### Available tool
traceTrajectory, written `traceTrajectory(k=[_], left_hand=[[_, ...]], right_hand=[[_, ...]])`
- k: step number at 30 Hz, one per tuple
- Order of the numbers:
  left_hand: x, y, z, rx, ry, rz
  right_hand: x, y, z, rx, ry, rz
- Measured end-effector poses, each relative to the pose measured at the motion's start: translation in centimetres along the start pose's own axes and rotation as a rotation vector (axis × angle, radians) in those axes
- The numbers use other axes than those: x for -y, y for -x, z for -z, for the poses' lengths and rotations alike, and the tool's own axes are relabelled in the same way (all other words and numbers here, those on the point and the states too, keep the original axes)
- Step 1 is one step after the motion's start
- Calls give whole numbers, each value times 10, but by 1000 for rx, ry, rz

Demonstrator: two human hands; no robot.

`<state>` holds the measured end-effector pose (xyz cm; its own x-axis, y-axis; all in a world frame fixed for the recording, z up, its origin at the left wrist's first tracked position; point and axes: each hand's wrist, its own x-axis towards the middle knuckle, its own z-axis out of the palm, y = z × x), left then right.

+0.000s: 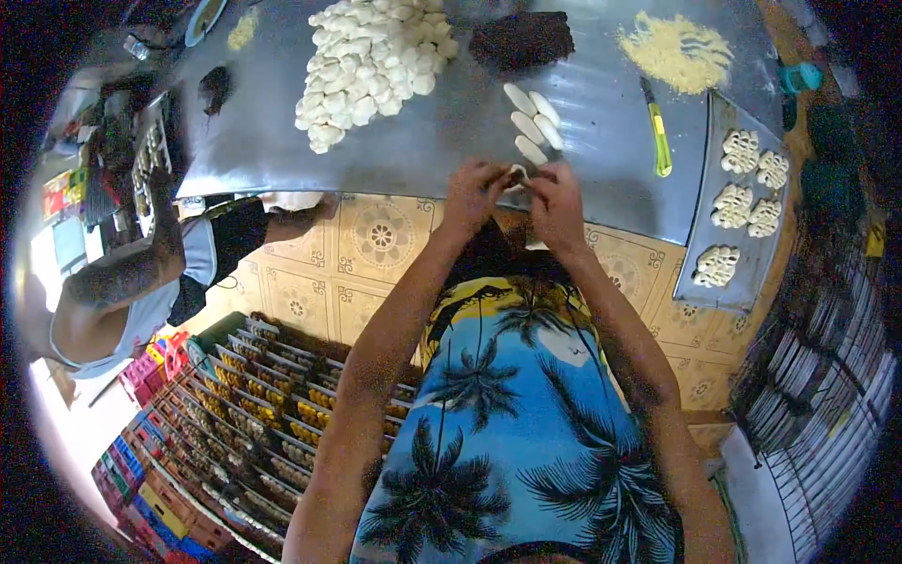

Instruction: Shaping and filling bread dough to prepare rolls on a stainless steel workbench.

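Wears a blue shirt (489,404) printed with dark palm trees, nearest to view, between two bare forearms reaching forward. Pinches a small pale piece of dough (517,177) between left hand (467,193) and right hand (561,202), both closed around opposite sides of it and partly covering it. Holds it right at the near edge of the metal tabletop (423,141), too close to judge any contact with the surface below. Has patterned floor tiles (381,230) beneath, and at lower left many slanted trays (272,376) set in rows, loaded with small pieces.

Has five smooth oval dough pieces (524,126) lying close together just beyond the hands. Keeps a knife (660,141) with a green handle well to the right of these, blade pointing away. Has, further right, a metal tray (756,258) jutting past the near edge and bearing five slashed, shaped pieces (731,205), set apart or nearly touching. Shares the left side with another person (197,254) in a light sleeveless top. Faces, farthest off, a large heap of white dough lumps (376,75), a dark brown mass (522,42) and scattered yellowish crumbs (676,56).
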<state>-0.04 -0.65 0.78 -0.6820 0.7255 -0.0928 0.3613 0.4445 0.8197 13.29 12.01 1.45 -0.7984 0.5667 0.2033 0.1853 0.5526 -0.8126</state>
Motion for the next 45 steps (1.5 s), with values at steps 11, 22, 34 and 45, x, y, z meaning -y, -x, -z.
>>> traceTrajectory(k=[11, 22, 34, 45], left_hand=[[-3, 17, -2, 1, -495, -285], [7, 19, -6, 162, -540, -105], [1, 16, 3, 71, -461, -156], [-6, 12, 8, 38, -453, -190]], right_hand=[[0, -3, 3, 105, 146, 94], [-7, -5, -6, 117, 258, 31], [-18, -7, 0, 196, 140, -11], [-8, -1, 12, 129, 172, 38]])
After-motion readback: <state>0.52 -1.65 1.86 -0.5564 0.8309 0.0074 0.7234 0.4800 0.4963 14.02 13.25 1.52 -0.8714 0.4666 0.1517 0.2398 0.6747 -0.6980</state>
